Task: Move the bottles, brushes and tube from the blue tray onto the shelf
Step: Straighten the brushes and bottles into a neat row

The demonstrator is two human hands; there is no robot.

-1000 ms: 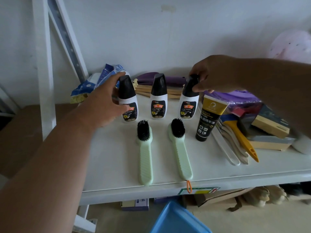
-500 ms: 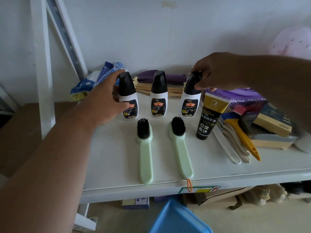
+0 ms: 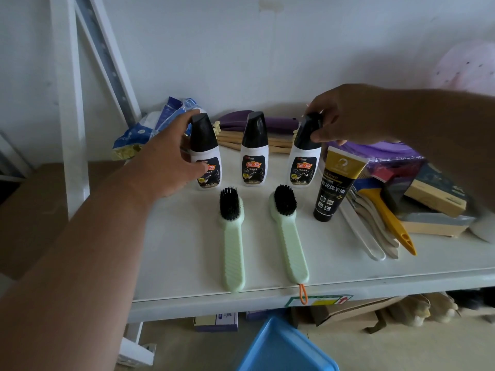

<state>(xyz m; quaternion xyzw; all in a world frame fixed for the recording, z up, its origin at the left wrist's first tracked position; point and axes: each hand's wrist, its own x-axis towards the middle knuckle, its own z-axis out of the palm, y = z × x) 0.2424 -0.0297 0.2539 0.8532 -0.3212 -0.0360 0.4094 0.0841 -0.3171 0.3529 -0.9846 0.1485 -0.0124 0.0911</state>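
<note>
Three white bottles with black caps stand in a row at the back of the white shelf (image 3: 174, 253). My left hand (image 3: 168, 164) wraps around the left bottle (image 3: 204, 137), thumb across its label. The middle bottle (image 3: 254, 159) stands free. My right hand (image 3: 345, 116) pinches the cap of the right bottle (image 3: 304, 167), which leans slightly. A black and gold tube (image 3: 334, 186) stands on its cap just right of that bottle. Two pale green brushes (image 3: 232, 242) (image 3: 290, 239) lie in front of the bottles, bristles up. A corner of the blue tray (image 3: 284, 349) shows below the shelf.
Right of the tube lie shoehorns, a yellow scraper (image 3: 388, 218) and stacked boxes (image 3: 434, 196). Purple items and wooden sticks sit behind the bottles, and a blue and white bag (image 3: 150, 129) at the back left. A white shelf post (image 3: 69, 103) rises on the left. Cardboard boxes lie under the shelf.
Both hands stay on their bottles. The view has shifted slightly; nothing on the shelf has changed place.
</note>
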